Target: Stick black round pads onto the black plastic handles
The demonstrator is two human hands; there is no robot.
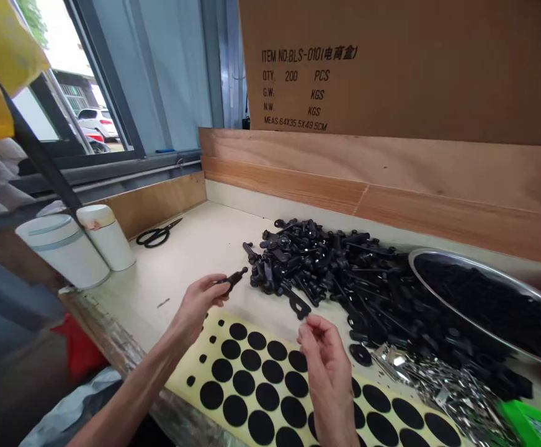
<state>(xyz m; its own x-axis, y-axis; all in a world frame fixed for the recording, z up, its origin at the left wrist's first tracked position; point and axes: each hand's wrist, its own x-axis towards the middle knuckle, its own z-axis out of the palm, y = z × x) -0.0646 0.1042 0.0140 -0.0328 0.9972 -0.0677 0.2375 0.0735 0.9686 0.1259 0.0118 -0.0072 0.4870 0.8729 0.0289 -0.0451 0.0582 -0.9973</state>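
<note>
My left hand [199, 305] is closed around a small black plastic part with a ball-shaped end [236, 279], which points up and to the right. Thumb and fingers of my right hand [327, 355] are pinched together above the sticker sheet; whatever they hold, if anything, is too small to make out. Just beyond those fingertips lies a black part with a looped end [299, 307], at the near edge of a heap of black plastic parts [308, 257]. Below both hands, a pale yellow sheet [191, 400] carries rows of round black stickers [267, 397].
At right stand a metal bowl [422, 253] of black pieces, a pile of small metal pieces [442, 379] and a green tray [526, 422]. Black scissors [154, 236] and two white containers [63, 248] are at left. A wooden board [391, 174] edges the back, before a large carton [414, 68].
</note>
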